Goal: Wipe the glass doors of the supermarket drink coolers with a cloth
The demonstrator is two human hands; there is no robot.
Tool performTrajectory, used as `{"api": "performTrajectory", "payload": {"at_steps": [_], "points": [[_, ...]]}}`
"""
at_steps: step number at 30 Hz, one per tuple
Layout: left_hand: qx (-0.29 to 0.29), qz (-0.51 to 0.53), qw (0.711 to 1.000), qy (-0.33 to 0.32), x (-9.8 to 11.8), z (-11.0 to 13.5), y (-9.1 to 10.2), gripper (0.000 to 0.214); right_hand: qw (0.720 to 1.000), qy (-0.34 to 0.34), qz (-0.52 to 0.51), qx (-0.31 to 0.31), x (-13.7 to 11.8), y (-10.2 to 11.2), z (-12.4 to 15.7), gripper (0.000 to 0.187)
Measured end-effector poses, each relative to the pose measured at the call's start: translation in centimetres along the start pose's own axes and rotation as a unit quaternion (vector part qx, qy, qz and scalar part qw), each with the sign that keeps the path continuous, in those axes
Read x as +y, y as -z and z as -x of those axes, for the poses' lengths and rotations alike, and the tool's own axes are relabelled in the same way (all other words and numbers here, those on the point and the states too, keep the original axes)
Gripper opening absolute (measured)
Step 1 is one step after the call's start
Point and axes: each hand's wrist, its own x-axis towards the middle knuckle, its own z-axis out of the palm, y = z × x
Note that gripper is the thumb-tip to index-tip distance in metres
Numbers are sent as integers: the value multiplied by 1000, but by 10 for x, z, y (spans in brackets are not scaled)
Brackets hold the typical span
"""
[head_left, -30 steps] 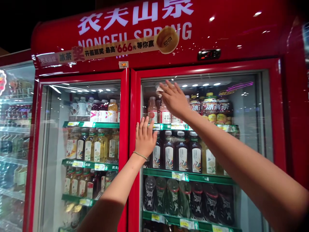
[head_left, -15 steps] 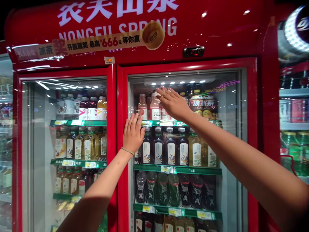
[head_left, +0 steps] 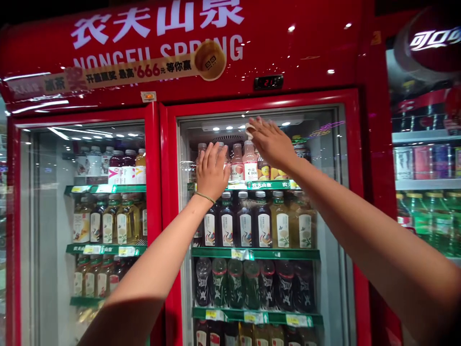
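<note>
My right hand [head_left: 274,146] is up near the top of the right glass door [head_left: 329,216] of a red drinks fridge. A small white cloth or tissue [head_left: 250,129] shows under its fingers, pressed towards the glass; most of it is covered by the hand. Lower and to the left, my left hand [head_left: 212,172] lies flat with fingers stretched, palm towards the same door, holding nothing. A thin band [head_left: 205,196] circles the left wrist. Behind the glass, pink-capped bottles [head_left: 250,161] stand on the top shelf, partly hidden by both hands.
The fridge's red door frame [head_left: 170,216] runs between the two doors. Dark and amber bottles [head_left: 245,226] fill the shelves behind the glass. A lit digital display [head_left: 268,82] sits above the right door. Another drinks fridge with cans [head_left: 423,161] stands at the right.
Both hands have moved right across the door. My left hand has also risen, leaving the area beside the door frame. The camera view has shifted slightly to the right.
</note>
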Motion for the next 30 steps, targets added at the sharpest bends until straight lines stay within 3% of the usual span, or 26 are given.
{"api": "performTrajectory", "payload": {"at_steps": [3, 8, 14, 19, 25, 30], "points": [[18, 27, 999, 28, 15, -17, -13, 52, 999, -40, 9, 29, 6, 0, -1, 45], [38, 45, 997, 52, 41, -40, -30, 52, 999, 37, -4, -25, 19, 11, 14, 44], [48, 43, 996, 62, 69, -56, -45, 51, 999, -34, -4, 11, 36, 17, 20, 47], [43, 22, 998, 44, 76, -56, -51, 52, 999, 25, -22, -21, 55, 27, 39, 46], [25, -15, 999, 11, 77, -54, -51, 52, 998, -51, -9, 39, 68, 29, 46, 48], [24, -24, 999, 1, 78, -52, -51, 51, 999, 36, -19, -11, 81, 41, 61, 45]]}}
